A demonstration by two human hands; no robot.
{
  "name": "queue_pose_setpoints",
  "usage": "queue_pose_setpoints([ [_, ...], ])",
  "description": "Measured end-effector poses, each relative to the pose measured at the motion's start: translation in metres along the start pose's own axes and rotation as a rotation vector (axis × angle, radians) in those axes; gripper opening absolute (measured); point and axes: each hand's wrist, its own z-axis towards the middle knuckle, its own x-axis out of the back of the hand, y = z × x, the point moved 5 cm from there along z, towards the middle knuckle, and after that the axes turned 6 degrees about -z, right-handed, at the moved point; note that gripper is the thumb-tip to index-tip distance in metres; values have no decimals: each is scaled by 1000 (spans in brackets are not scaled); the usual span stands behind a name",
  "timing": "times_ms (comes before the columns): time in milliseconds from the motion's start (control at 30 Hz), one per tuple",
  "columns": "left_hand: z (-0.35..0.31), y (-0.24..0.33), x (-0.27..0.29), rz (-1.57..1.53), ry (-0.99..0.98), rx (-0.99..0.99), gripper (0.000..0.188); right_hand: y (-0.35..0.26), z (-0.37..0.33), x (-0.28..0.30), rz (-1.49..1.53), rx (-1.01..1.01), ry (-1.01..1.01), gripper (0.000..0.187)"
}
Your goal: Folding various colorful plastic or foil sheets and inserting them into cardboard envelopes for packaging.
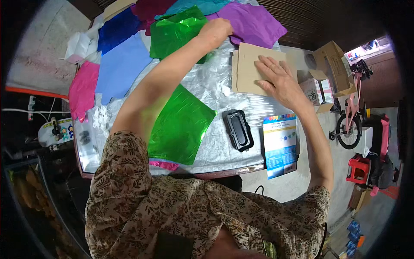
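My left hand [216,33] reaches to the far side of the table, its fingers curled down and pinched at the near left edge of a shiny purple foil sheet [258,25]. Under that wrist lies a green foil sheet [172,36]. My right hand [282,82] rests flat, fingers stretched out, on a small stack of tan cardboard sheets [248,77]. Nearer me, a second green foil sheet [183,125] lies partly behind my left forearm. A black plastic case or tray [239,130] sits to its right.
Blue [123,64], dark blue [116,32] and pink foil sheets [84,88] cover the table's left. A printed blue-and-white package [279,149] overhangs the front right edge. Cardboard boxes [332,64], a pink bicycle [350,114] and a red stool [358,169] stand at right.
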Motion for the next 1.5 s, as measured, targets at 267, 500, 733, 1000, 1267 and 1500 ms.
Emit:
queue_pose_setpoints([
  [267,17,-27,28,-599,222,217,33,10,17,13,51,58,121,46],
  [500,28,-38,29,-604,187,268,43,69,79,23,43,-168,524,35],
  [733,34,-21,37,-475,106,176,43,91,139,-7,55,-76,186,33],
  [1000,61,5,27,-260,313,-127,35,72,183,-34,120,29,210,29],
  [1267,62,-15,186,-331,847,12,18,93,188,-45,67,-48,265,44],
  [1500,-29,-48,304,-1187,688,-63,16,77,192,-32,58,-102,88,46],
])
